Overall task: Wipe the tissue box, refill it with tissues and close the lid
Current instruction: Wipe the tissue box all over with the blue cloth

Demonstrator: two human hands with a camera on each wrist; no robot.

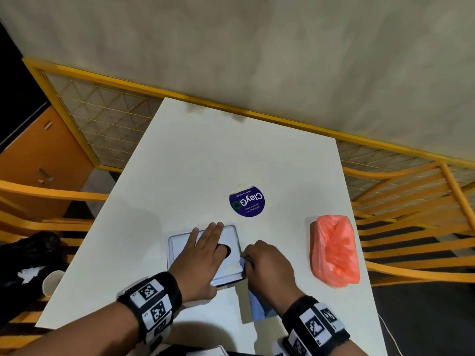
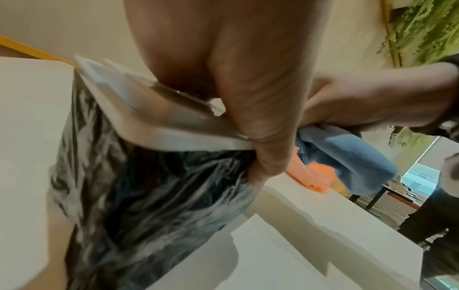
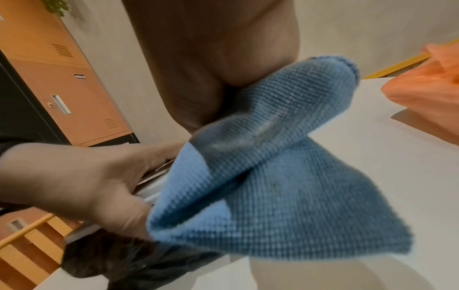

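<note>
Both hands meet the tissue box point(image 1: 180, 246): left fingers point(image 1: 209, 231) flat atop.

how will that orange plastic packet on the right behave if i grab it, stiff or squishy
Probably squishy: the orange packet has rounded, bulging sides and wrinkled thin film, so it should dent under the fingers. It likely sags if lifted by one end. The film looks smooth, so a light pinch may slip. It lies flat on the white table, so it should slide, not roll.
</note>
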